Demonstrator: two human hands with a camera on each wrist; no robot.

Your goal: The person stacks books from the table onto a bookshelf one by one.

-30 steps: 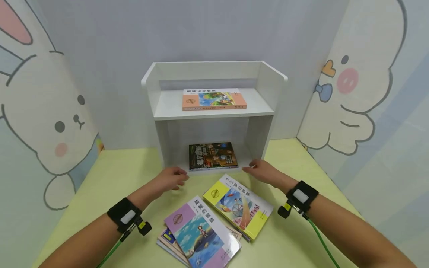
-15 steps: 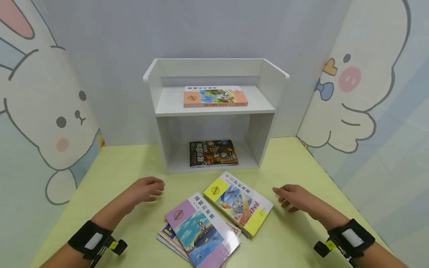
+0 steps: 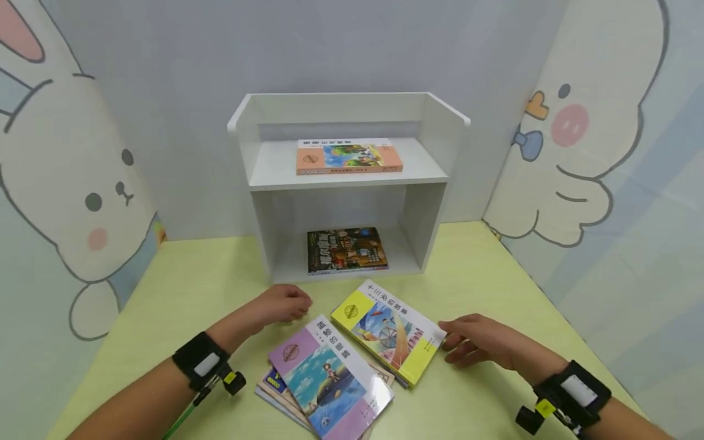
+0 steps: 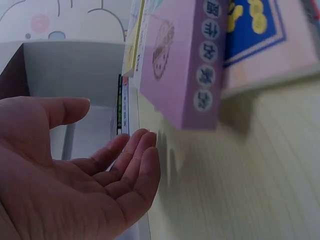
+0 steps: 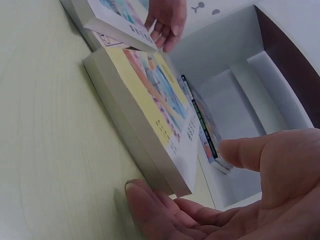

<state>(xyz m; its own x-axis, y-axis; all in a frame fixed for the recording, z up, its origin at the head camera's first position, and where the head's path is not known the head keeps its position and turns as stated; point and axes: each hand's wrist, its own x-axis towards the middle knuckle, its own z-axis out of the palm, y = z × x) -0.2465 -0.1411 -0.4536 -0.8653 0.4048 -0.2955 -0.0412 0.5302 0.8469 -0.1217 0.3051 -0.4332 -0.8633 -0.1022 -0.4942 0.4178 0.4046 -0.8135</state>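
A yellow-and-white book (image 3: 388, 333) lies slanted on top of another on the table. My right hand (image 3: 486, 342) is at its right corner; in the right wrist view the fingers (image 5: 145, 202) reach beside the lower corner and the thumb is raised apart from the cover. My left hand (image 3: 280, 304), holding nothing, is over the table between the shelf and the purple book, its fingers loosely bent in the left wrist view. The purple-and-white book (image 3: 332, 379) overlaps further books below it, one with a blue patch (image 4: 252, 27).
A white two-tier shelf (image 3: 346, 183) stands behind the books. An orange book (image 3: 349, 157) lies on its upper tier and a dark-covered book (image 3: 348, 250) on its lower one. Cartoon-printed walls (image 3: 577, 122) enclose the pale yellow table (image 3: 209, 269).
Both hands have drawn back from the shelf's front. The left hand swung out left, then came back toward the books; the right hand moved out right and down to the yellow book's corner.
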